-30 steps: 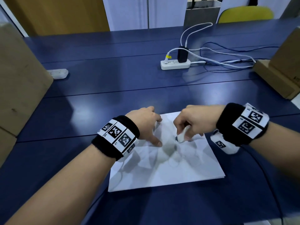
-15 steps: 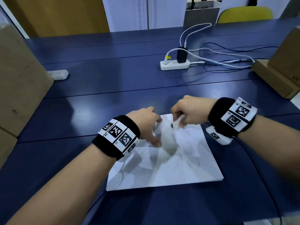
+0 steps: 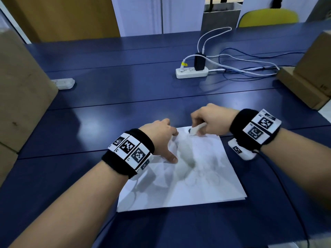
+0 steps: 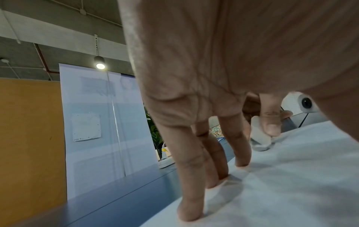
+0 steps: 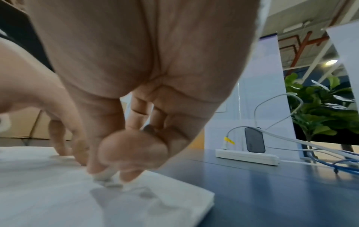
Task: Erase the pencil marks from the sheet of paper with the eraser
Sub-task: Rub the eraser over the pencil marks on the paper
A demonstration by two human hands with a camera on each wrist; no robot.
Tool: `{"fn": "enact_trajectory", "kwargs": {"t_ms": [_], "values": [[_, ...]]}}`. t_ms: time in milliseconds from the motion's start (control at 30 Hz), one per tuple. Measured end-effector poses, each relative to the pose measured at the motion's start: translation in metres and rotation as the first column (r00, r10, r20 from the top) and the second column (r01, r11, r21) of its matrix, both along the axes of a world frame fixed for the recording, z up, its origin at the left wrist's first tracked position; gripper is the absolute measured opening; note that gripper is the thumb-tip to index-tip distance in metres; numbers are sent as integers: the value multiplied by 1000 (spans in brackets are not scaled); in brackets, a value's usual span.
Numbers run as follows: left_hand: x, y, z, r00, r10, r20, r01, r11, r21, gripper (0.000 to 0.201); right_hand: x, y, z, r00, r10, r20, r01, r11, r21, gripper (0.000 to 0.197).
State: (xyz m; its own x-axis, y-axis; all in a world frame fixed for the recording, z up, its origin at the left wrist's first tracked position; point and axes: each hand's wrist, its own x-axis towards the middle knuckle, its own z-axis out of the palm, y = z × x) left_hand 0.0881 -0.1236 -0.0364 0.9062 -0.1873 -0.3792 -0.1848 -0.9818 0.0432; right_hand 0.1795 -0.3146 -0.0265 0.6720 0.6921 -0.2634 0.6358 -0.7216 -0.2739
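A white sheet of paper [image 3: 206, 185] with faint pencil marks [image 3: 202, 173] lies on the blue table. My right hand [image 3: 206, 120] pinches a white eraser [image 3: 196, 130] and holds its tip on the sheet's far edge, beside a dark mark. The right wrist view shows the eraser [image 5: 104, 175] between thumb and fingers, touching the sheet of paper [image 5: 58, 199]. My left hand [image 3: 161, 138] presses straight fingers on the sheet's left part, thumb stretched toward the middle. In the left wrist view its fingers [image 4: 192, 184] stand on the sheet of paper [image 4: 291, 184], with the eraser [image 4: 260, 138] beyond.
A white power strip [image 3: 191, 72] with a black charger and several cables lies at the far side of the blue table [image 3: 107, 104]. Cardboard boxes stand at the left [image 3: 21, 97] and at the right [image 3: 311, 76]. A small white block [image 3: 63, 83] lies far left.
My right hand has carried the eraser from the sheet's middle away from me to its far edge. The left hand has stayed pressed on the paper.
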Motion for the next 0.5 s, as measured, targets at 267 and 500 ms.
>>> {"fn": "enact_trajectory", "kwargs": {"t_ms": [267,500], "values": [[-3,0,0,1000,-21,-5,21,1000,11,89,-23,-6,-7,979,138,-149,-146,988,-45,22],[-3,-1,-2,999,-54,-3,54,998,17,98,-15,-8,-5,990,98,-100,-100,995,-13,13]]}}
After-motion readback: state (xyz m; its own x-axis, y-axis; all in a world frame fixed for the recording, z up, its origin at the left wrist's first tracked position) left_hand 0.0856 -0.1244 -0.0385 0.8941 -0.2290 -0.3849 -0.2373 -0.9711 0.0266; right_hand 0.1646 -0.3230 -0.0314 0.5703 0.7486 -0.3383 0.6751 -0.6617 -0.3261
